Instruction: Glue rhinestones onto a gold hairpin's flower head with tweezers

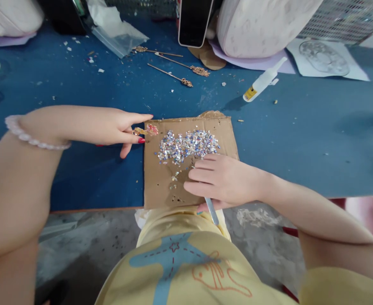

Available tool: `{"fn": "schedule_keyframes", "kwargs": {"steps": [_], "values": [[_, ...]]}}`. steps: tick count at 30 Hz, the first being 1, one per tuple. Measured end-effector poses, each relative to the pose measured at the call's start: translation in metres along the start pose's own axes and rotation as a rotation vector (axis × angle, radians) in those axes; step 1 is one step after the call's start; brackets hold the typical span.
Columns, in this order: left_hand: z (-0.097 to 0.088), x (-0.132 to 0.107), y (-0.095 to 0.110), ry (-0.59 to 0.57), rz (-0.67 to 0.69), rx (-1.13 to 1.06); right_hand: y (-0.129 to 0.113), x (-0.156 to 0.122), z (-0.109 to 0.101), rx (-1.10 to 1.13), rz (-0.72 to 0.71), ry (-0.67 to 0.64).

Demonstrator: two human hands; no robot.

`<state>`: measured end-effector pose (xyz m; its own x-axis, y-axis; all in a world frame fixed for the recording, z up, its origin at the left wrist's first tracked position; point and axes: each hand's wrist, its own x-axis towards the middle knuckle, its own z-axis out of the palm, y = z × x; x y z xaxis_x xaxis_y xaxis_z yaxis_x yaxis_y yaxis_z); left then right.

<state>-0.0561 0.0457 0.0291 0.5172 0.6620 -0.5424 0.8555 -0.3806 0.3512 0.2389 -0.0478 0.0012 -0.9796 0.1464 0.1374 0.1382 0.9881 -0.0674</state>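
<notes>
While left hand (110,126) pinches a partly jewelled gold ornament (145,130) at cardboard's (161,186) upper-left corner, right hand (219,180) grips tweezers (211,210) mid-frame; most rhinestones (188,145) unused.

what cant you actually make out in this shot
- Head view: the front end of the metal tool is hidden under the right hand.
- The small gold piece pinched by the left hand is too small to identify.
- The phone is cut off by the top edge.
- The single stones in the rhinestone pile on the cardboard are too small to tell apart.
</notes>
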Motion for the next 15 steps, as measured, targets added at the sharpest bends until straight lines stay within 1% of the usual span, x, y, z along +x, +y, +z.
{"fn": "schedule_keyframes", "kwargs": {"steps": [3, 6, 8, 10, 11, 13, 15], "values": [[-0.002, 0.0, -0.003, -0.096, -0.043, 0.035, -0.001, 0.001, 0.001, -0.006, 0.014, 0.003], [-0.001, -0.004, 0.006, -0.084, -0.079, 0.072, -0.001, 0.002, 0.002, -0.001, 0.014, 0.018], [0.0, -0.006, 0.016, -0.089, -0.144, 0.082, 0.0, 0.002, 0.003, 0.004, 0.013, 0.025], [0.001, -0.008, 0.025, -0.088, -0.245, 0.097, 0.0, 0.002, 0.003, 0.009, 0.014, 0.026], [0.001, -0.008, 0.027, -0.096, -0.257, 0.1, 0.001, 0.002, 0.004, 0.012, 0.014, 0.025], [0.001, -0.009, 0.029, -0.098, -0.219, 0.099, 0.002, 0.001, 0.004, 0.017, 0.016, 0.021], [0.0, -0.01, 0.027, -0.11, -0.161, 0.092, 0.002, 0.001, 0.004, 0.021, 0.018, 0.018]]}}
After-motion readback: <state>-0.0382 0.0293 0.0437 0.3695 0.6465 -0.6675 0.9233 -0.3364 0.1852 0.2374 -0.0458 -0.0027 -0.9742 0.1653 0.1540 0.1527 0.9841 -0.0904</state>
